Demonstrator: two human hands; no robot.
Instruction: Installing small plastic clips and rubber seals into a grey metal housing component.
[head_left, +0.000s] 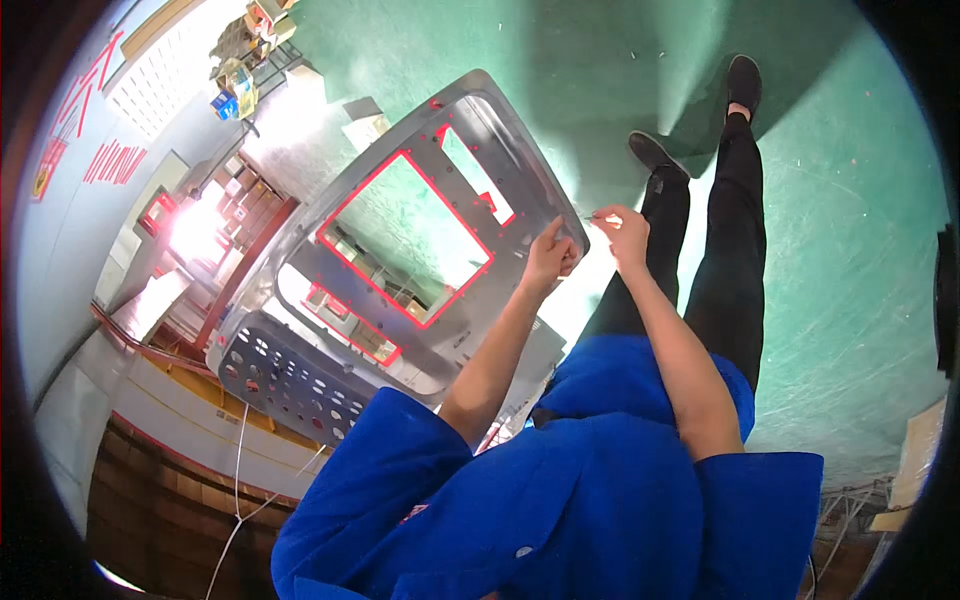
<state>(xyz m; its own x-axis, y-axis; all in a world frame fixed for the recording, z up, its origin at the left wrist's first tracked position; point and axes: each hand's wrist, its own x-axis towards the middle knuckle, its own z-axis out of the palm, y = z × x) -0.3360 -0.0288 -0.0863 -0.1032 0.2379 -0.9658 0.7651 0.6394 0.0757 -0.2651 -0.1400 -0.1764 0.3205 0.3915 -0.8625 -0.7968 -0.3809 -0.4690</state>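
Note:
A large grey metal panel point(515, 140) with rounded corners stands tilted in front of me. It has several cut-out openings, and red edging point(455, 292) runs around some of them. My left hand point(550, 262) is at the panel's right corner, its index finger stretched out against the metal and its other fingers curled; whether it holds anything is hidden. Just beyond the panel's edge, my right hand point(627, 238) pinches thumb and fingertips together, apart from the left hand. A tiny thin thing seems to stick out of that pinch, too small to name.
A perforated grey metal piece point(290, 375) adjoins the panel's lower left. White cord point(240, 480) hangs below it. Boxes and a rack point(265, 70) stand at the far left. Green floor point(840, 260) extends right, beyond my legs point(730, 230). A cardboard-coloured object point(915, 455) is at the right rim.

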